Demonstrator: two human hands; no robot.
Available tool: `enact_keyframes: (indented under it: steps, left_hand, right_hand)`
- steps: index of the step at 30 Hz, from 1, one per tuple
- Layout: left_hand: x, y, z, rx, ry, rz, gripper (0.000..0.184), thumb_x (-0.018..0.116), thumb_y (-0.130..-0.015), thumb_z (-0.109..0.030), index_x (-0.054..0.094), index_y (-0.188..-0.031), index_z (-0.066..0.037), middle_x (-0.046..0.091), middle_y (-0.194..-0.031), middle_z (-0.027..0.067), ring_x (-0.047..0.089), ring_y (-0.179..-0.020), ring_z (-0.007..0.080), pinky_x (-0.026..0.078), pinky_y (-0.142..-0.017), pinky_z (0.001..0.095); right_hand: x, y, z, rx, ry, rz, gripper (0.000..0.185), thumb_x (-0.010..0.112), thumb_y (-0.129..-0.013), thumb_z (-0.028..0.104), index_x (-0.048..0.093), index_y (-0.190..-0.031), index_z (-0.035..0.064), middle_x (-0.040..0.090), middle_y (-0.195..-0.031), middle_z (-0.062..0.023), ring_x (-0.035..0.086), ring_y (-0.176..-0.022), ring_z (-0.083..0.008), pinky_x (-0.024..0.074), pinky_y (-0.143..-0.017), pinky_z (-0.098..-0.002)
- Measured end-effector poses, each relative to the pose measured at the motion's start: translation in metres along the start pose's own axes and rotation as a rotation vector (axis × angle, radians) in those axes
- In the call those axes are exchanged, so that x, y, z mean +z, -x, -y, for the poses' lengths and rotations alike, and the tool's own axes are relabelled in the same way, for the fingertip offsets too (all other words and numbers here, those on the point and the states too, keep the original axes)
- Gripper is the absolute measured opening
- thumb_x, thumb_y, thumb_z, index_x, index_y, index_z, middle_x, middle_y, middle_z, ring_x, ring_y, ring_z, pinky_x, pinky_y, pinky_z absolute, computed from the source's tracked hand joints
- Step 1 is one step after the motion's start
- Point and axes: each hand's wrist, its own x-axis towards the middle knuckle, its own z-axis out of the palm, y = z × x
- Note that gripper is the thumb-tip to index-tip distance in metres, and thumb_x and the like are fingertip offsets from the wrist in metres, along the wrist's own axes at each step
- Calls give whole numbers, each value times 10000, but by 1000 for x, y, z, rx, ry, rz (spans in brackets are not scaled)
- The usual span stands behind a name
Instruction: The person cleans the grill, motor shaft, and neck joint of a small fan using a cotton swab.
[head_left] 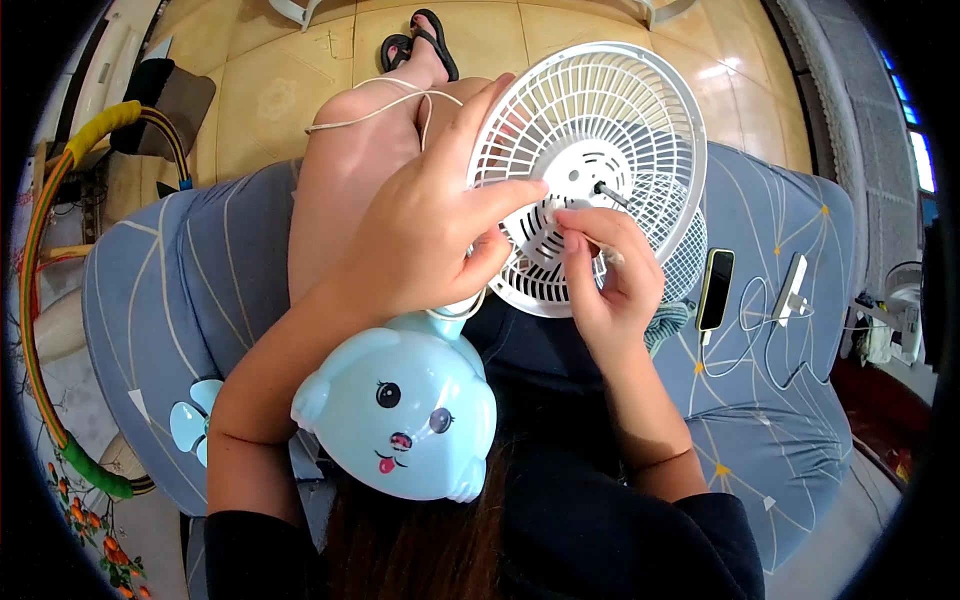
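Note:
A small fan lies in my lap, its white rear grille [590, 60] tilted up and its bare metal shaft [610, 194] sticking out of the hub. My left hand [430, 210] grips the grille's left side, some fingers behind it and one finger stretched onto the hub. At the hub's lower part, my right hand [615, 275] pinches closed; a pale bit shows between its fingers, too small to name. The light blue fan base [400, 425] with a puppy face rests against my body. Partly hidden behind the white grille is a light blue front grille [682, 225].
Light blue fan blades [188, 425] lie on the patterned sofa [780, 430] at left. On the right are a phone [714, 290] on a cable and a white power strip [793, 285]. A wrapped hoop [30, 300] stands at far left. A white cord [370, 122] crosses my legs.

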Motion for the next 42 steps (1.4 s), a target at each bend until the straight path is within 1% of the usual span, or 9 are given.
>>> enact_keyframes:
  steps: [4, 7, 10, 13, 22, 29, 35, 38, 42]
  left_hand:
    - [-4, -1, -2, -9, -11, 35, 436, 610, -544, 14, 761, -952, -17, 505, -1348, 344, 543, -1235, 460, 436, -1034, 447]
    - [-2, 0, -2, -14, -11, 39, 444, 607, -539, 16, 760, -954, -15, 502, -1351, 339, 533, -1246, 461, 435, -1036, 447]
    - [-2, 0, -3, -23, -15, 32, 450, 605, -538, 23, 760, -959, -14, 506, -1343, 329, 532, -1250, 452, 439, -1031, 445]
    - [0, 3, -3, -50, 7, 44, 466, 593, -544, 44, 760, -976, -11, 496, -1351, 325, 533, -1254, 443, 445, -1030, 438]
    - [5, 5, -1, -70, 41, 51, 501, 572, -571, 79, 765, -1025, -13, 453, -1389, 329, 530, -1265, 436, 445, -1052, 431]
    - [4, 5, -1, -67, 37, 49, 502, 568, -558, 78, 767, -1009, -14, 455, -1388, 322, 531, -1264, 427, 437, -1059, 433]
    - [2, 0, -4, -38, -26, 30, 466, 590, -525, 39, 773, -948, -31, 540, -1312, 296, 571, -1190, 412, 462, -994, 424]
    - [0, -3, -6, -32, -69, 10, 450, 602, -519, 22, 774, -930, -38, 567, -1287, 286, 580, -1173, 408, 465, -964, 419]
    - [-4, -4, -8, -63, -53, 33, 444, 600, -533, 44, 771, -936, -30, 543, -1313, 301, 562, -1218, 420, 467, -995, 427]
  right_hand:
    - [2, 2, -2, -9, 1, -41, 167, 666, -824, -88, 693, -978, -31, 712, -913, -132, 697, -831, -222, 543, -746, -287]
    - [5, 9, -3, 125, -74, -107, 143, 656, -845, -82, 680, -980, -40, 711, -912, -134, 695, -819, -203, 541, -740, -277]
    - [6, 11, -4, 145, -91, -120, 130, 658, -858, -70, 668, -984, -41, 709, -920, -137, 693, -813, -188, 540, -736, -269]
    - [6, 12, -6, 111, -56, -111, 137, 653, -861, -75, 656, -994, -40, 704, -930, -142, 694, -808, -200, 541, -737, -277]
    - [7, -1, 0, -23, 126, -26, 189, 650, -839, -102, 640, -1018, -41, 688, -971, -154, 683, -881, -304, 542, -797, -347]
    - [1, -2, 3, 4, 134, 47, 158, 637, -855, -91, 613, -1000, -33, 676, -944, -152, 665, -834, -303, 531, -761, -357]
    - [-6, 5, 1, 37, 131, 101, 165, 634, -854, -88, 610, -1004, -24, 664, -928, -152, 653, -836, -319, 525, -746, -372]
    - [-3, 0, 0, -31, 129, 96, 189, 641, -847, -87, 613, -1023, -23, 663, -929, -154, 651, -824, -325, 527, -735, -375]
    - [2, -9, 2, -95, 149, 57, 208, 650, -844, -83, 619, -1040, -22, 664, -921, -158, 656, -815, -324, 530, -724, -372]
